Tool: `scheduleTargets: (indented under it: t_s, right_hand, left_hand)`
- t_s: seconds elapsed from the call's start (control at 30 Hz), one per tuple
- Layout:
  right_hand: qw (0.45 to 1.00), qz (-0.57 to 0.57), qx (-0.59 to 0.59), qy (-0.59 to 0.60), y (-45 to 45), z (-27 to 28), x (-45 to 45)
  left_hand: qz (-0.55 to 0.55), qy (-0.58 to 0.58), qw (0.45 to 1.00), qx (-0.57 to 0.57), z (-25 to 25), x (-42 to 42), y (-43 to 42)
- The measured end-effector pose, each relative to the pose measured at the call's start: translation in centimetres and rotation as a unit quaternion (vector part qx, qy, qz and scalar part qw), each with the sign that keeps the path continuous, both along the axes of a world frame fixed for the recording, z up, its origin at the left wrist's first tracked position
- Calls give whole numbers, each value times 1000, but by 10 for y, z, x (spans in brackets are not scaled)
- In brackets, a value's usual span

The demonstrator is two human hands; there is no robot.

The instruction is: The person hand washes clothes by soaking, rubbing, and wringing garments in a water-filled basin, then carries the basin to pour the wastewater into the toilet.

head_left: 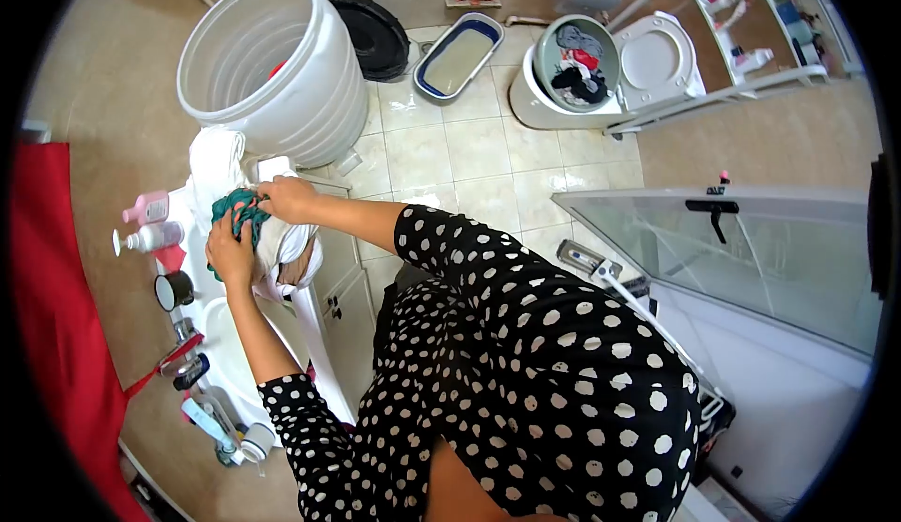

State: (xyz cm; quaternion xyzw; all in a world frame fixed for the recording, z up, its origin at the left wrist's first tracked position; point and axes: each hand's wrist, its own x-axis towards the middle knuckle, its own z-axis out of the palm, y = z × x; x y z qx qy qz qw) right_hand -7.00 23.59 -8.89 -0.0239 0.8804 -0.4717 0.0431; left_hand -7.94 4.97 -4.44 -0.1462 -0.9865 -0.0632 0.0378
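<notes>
A bunched green cloth with reddish-orange patches (242,210) lies over the end of the washbasin counter. My left hand (231,252) grips it from the near side, fingers curled into its folds. On the other side, my right hand (289,200) closes on its edge, the fingertips partly hidden by the fabric. White cloth (216,161) is heaped just beyond the green one. More pale cloth (282,245), white with a brownish part, hangs over the counter's front edge beneath my hands.
The white washbasin (221,334) is beside my left forearm, with a pink bottle (150,207), a pump bottle (155,237) and a dark mug (174,290) along the wall. A large white barrel (319,99) stands beyond. Farther right are an oval tub (432,85) and a laundry-filled basin (610,62).
</notes>
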Motion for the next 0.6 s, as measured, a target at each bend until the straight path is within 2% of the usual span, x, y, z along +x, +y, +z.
scheduleTargets:
  t_s: [0.1, 0.2, 0.27, 0.37, 0.47, 0.53, 0.6]
  right_hand:
    - [998, -25, -49, 4, 10, -6, 2]
    - [992, -72, -94, 41, 32, -13, 1]
    - [988, -99, -103, 56, 63, -21, 4]
    - [985, -141, -87, 53, 126, -42, 17]
    - [975, -214, -65, 7, 200, -76, 36]
    - [958, -273, -77, -31, 252, -86, 56]
    - [942, -329, -38, -57, 309, -116, 76]
  left_hand:
    - [-18, 1, 999, -39, 5, -11, 7]
    - [21, -37, 999, -23, 14, -15, 9]
    - [18, -16, 999, 26, 14, -15, 5]
    - [15, 5, 997, 82, 26, -9, 15]
    - [38, -28, 999, 8, 40, -9, 42]
    - [6, 7, 1000, 21, 36, -20, 59]
    - [-22, 49, 998, 11, 30, -26, 86]
